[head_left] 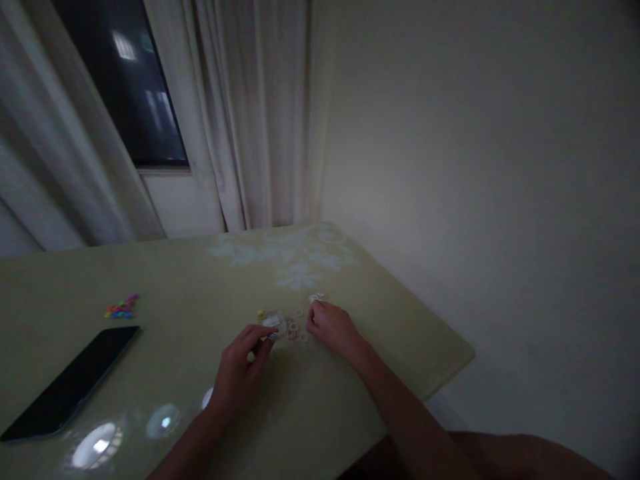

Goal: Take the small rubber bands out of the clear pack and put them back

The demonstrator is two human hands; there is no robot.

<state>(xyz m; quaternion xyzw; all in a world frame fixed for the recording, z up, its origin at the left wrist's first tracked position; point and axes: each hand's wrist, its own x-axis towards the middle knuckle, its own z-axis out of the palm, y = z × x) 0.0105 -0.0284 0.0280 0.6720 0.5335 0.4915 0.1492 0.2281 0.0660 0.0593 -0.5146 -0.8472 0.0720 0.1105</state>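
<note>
From where I stand, a dark flat slab (70, 383) lies leftmost on the counter (175, 280), coloured pieces (121, 308) beyond it. The left hand (240, 363) pinches a small striped thing (273, 337) by the near edge of a clear packet (273, 321); pale rings (291, 332) lie loose between the hands. The right hand (334, 327) curls beside white bits (316, 297); I cannot tell whether its grip holds anything. A careless knuckle could scatter the rings, being so light and close. The right fingertips are hidden, dimness blurs the packet's contents, and both forearms run out of view.
</note>
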